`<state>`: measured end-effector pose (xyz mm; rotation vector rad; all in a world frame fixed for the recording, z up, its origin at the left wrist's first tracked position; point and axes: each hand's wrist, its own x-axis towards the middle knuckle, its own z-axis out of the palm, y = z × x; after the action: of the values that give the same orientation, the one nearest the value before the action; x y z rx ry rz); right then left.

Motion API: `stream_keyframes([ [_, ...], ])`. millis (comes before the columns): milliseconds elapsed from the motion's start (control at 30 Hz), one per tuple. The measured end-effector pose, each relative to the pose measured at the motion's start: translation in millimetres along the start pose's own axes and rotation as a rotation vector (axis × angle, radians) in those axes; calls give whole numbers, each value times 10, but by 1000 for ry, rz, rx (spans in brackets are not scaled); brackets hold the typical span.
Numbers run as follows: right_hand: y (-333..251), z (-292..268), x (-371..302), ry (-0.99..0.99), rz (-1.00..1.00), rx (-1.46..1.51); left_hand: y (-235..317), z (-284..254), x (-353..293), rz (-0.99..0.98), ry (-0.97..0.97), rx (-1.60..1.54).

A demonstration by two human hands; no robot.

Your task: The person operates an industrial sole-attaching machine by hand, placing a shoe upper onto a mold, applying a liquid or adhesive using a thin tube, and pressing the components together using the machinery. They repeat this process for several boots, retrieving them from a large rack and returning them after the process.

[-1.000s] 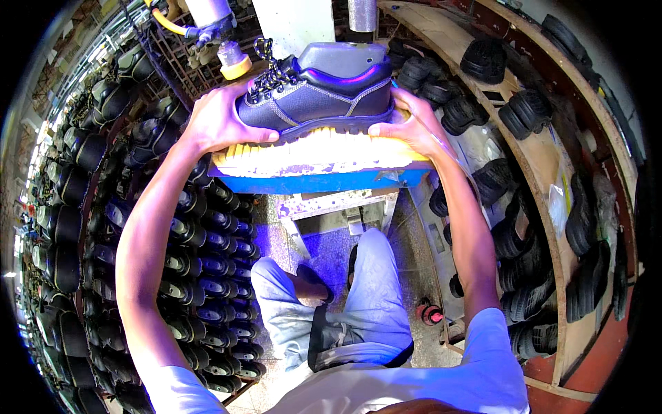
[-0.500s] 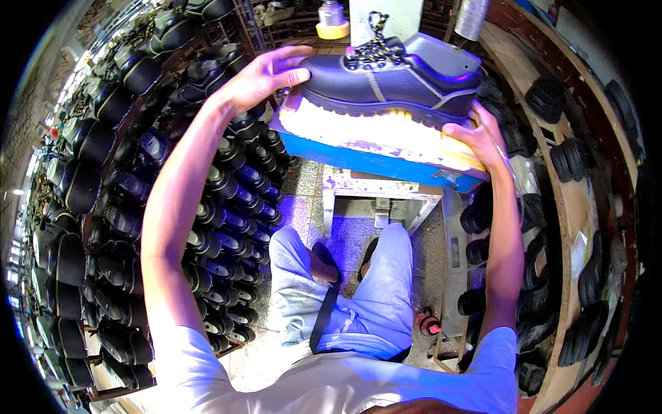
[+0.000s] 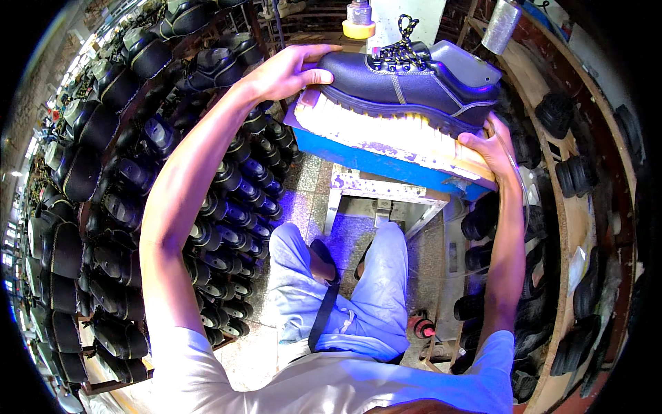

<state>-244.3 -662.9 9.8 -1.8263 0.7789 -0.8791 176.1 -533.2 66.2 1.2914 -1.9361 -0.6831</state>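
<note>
A black lace-up work shoe (image 3: 369, 79) with grey stitching and dark laces flecked with yellow rests sole-down on a pale yellow, worn pad (image 3: 386, 131). A grey piece stands up inside its collar. The pad lies on a blue base (image 3: 365, 157). At the toe, my left hand (image 3: 293, 74) grips the shoe, thumb on the near side and fingers reaching round the far side. My right hand (image 3: 495, 150) is closed round the heel end, its thumb low by the sole and its other fingers partly hidden behind the heel.
A metal cylinder with a yellow ring (image 3: 358, 29) hangs beyond the shoe, and another metal cylinder (image 3: 501, 27) hangs to its right. Racks of black shoes (image 3: 117, 262) fill the left. Dark soles (image 3: 574, 176) lie on wooden shelves at right. A red-and-black object (image 3: 422, 326) is by my right leg.
The shoe, pad, base and hanging cylinders all appear a little farther right, as the view has shifted. Both hands keep their hold at toe and heel.
</note>
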Motion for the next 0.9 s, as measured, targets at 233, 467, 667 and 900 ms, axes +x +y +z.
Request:
stream_keyframes([
  [233, 35, 10, -15, 31, -26, -54, 214, 72, -94, 46, 68, 480],
  [467, 110, -82, 30, -5, -52, -144, 610, -111, 120, 26, -206, 827],
  [667, 96, 49, 22, 20, -102, 3, 434, 325, 389, 86, 51, 810],
  [900, -5, -32, -64, 45, -108, -211, 319, 547, 347, 161, 218, 843],
])
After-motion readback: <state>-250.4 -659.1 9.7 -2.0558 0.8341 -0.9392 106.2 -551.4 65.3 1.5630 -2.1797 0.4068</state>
